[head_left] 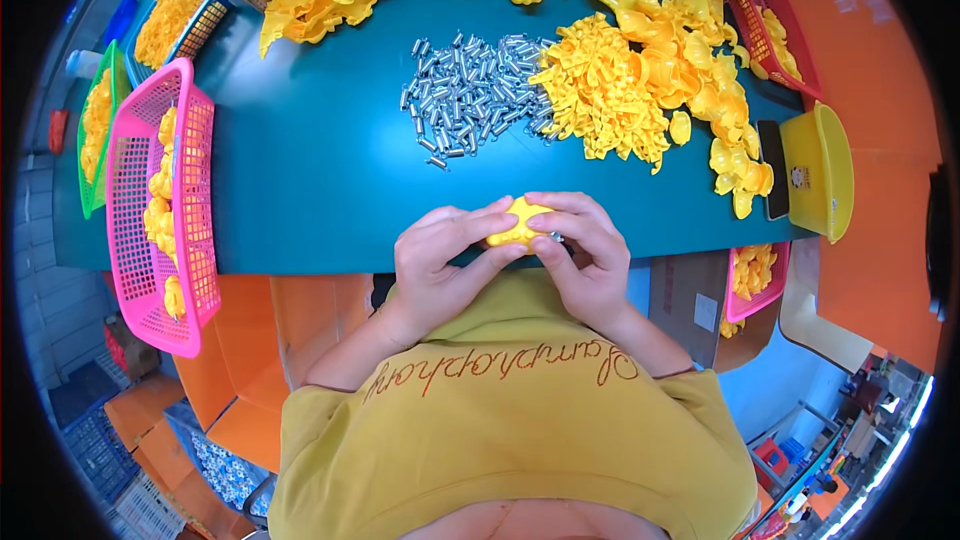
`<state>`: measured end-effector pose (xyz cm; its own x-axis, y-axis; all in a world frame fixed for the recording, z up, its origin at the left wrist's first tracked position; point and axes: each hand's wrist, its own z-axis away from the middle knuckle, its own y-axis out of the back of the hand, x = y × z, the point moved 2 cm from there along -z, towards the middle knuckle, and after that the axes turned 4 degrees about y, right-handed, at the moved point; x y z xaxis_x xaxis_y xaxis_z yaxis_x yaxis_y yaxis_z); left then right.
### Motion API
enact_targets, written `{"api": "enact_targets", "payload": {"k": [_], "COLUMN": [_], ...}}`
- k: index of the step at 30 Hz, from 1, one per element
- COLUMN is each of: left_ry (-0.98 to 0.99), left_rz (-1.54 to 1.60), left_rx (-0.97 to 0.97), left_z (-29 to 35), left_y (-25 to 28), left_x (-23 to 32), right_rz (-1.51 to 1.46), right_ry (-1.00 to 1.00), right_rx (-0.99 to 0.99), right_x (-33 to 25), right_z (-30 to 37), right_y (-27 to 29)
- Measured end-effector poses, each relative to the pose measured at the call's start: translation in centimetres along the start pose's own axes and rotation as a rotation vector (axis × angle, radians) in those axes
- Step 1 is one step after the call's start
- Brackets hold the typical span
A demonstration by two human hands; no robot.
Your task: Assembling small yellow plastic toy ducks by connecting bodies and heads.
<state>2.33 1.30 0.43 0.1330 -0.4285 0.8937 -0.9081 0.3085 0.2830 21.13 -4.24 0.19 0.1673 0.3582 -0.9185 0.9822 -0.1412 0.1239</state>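
Note:
Both my hands meet just over the near edge of the green table, closed around one rounded yellow plastic piece [519, 224]. My left hand [447, 252] grips its left side between thumb and fingers. On the other side, my right hand [585, 252] pinches it, and a small bit of shiny metal shows beside the right thumb. Beyond the hands lies a heap of small metal springs [475, 90]. A pile of small yellow plastic parts [600, 90] touches its right side. Larger yellow shell pieces [690, 65] spread behind and to the right.
A pink basket [195, 200] holding yellow pieces stands at the table's left edge, near a green basket [92, 175] and a blue one [205, 25]. At the right are a yellow bin [828, 170], a dark flat phone-like object [773, 170] and a red basket [790, 50].

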Motion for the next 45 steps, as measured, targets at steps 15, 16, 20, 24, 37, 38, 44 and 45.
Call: {"api": "enact_targets", "payload": {"k": [15,16,20,24,37,38,44,45], "left_ry": [0.168,0.358,0.341,0.017,-0.122,-0.142,-0.339,-0.306], "left_rz": [-1.231,-1.258,-1.444,-1.119,-1.115,-1.141,-0.855,-0.759], "left_rx": [0.814,0.771,0.627,0.57,-0.027,-0.011,0.369,0.394], "left_z": [3.8,4.2,3.8,-2.6,-21.1,-21.5,-18.3,-16.6], "left_y": [30.6,31.3,30.1,20.3,14.3,14.8,12.8,12.2], "left_x": [2.8,2.6,1.1,4.5,-7.0,-7.4,-1.6,-0.7], "right_rz": [1.076,1.124,1.182,1.153,0.632,0.529,-0.176,-0.257], "right_ry": [0.13,0.142,0.182,0.209,0.025,-0.002,-0.338,-0.382], "right_rx": [-0.239,-0.283,-0.329,-0.297,-0.023,0.024,0.173,0.128], "right_x": [-0.4,-0.4,-0.5,-0.1,0.2,0.6,0.8,0.7], "right_z": [-6.1,-6.4,-7.1,-7.6,-7.2,-7.0,-4.3,-3.8], "right_y": [6.5,6.6,6.7,7.3,6.7,6.8,5.9,5.4]}}
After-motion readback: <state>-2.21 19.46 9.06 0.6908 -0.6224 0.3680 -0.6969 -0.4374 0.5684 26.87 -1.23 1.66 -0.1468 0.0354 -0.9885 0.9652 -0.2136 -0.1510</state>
